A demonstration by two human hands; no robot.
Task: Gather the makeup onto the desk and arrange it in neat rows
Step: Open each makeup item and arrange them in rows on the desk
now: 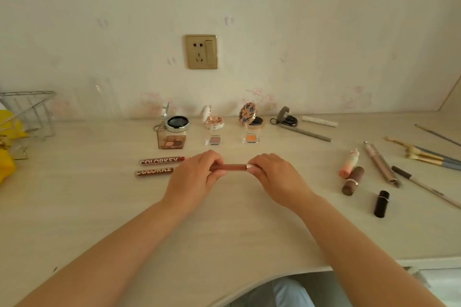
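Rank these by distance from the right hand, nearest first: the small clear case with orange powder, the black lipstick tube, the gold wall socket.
1. Small clear case with orange powder: just beyond the right hand.
2. Black lipstick tube: far to the right, on the desk.
3. Gold wall socket: high on the wall.

Pale wood-grain counter [99, 207] against the wall. Back row: four open round compacts [177, 123], with three small clear eyeshadow cases [171, 141] just in front. Left: two brown "COLORKEY" lip tubes [161, 160], parallel. Right: peach tube [348, 165], brown lipstick [353, 180], black lipstick [381, 203], pencils, blue-handled brushes [434, 157]. Far left: wire rack [30, 112].
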